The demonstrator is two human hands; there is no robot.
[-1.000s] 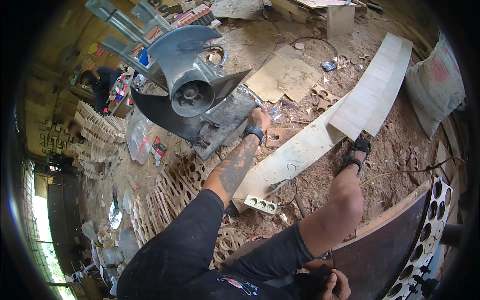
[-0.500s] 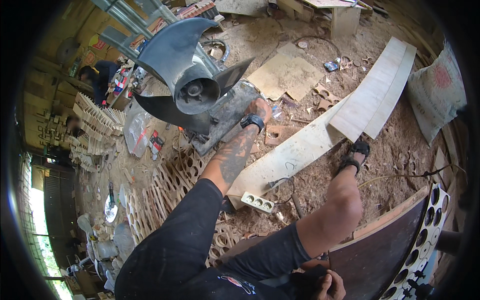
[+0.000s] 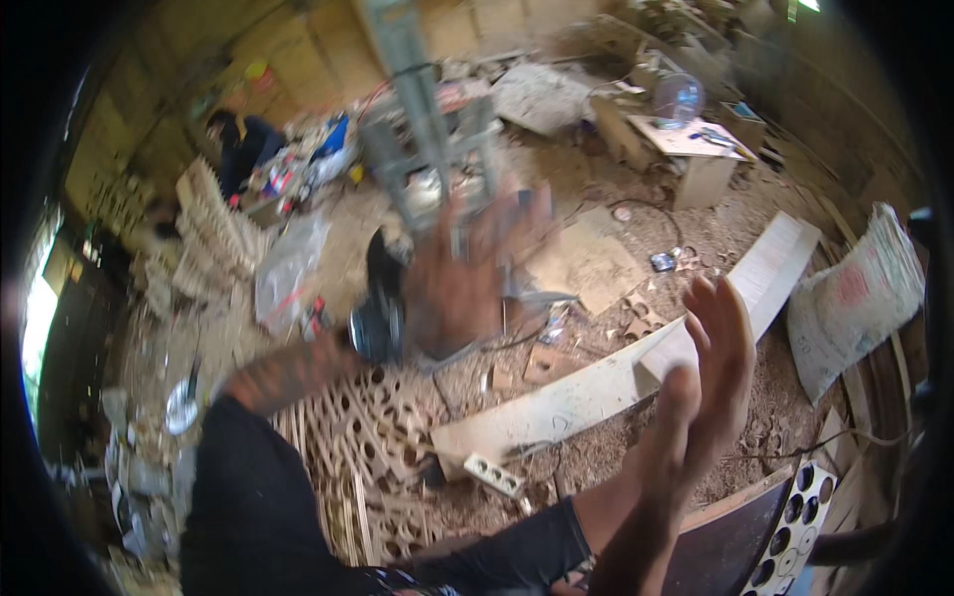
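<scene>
My left hand (image 3: 452, 288), smeared by motion, is raised in front of a dark boat-type propeller (image 3: 383, 263) and hides most of it. Its fingers look spread, with nothing seen in them; a dark watch (image 3: 376, 328) is on the wrist. Whether it touches the propeller I cannot tell. Behind it a long grey metal shaft (image 3: 412, 94) slants up to the back. My right hand (image 3: 711, 372) is held up, fingers stretched and thumb apart, holding nothing. From my view it overlaps a long pale wooden board (image 3: 556, 402) and a second board (image 3: 780, 253) lying on the floor.
A white power strip (image 3: 494, 475) lies at the long board's near end. Cut-out wood lattices (image 3: 373, 437) fill the lower left. To the right stands a white sack (image 3: 855, 308). A low table (image 3: 691, 139) is at the back; a person (image 3: 243, 149) crouches far left.
My left hand has come off the propeller's base and up toward me. The right hand has risen from my lap and opened. My view has tilted upward.
</scene>
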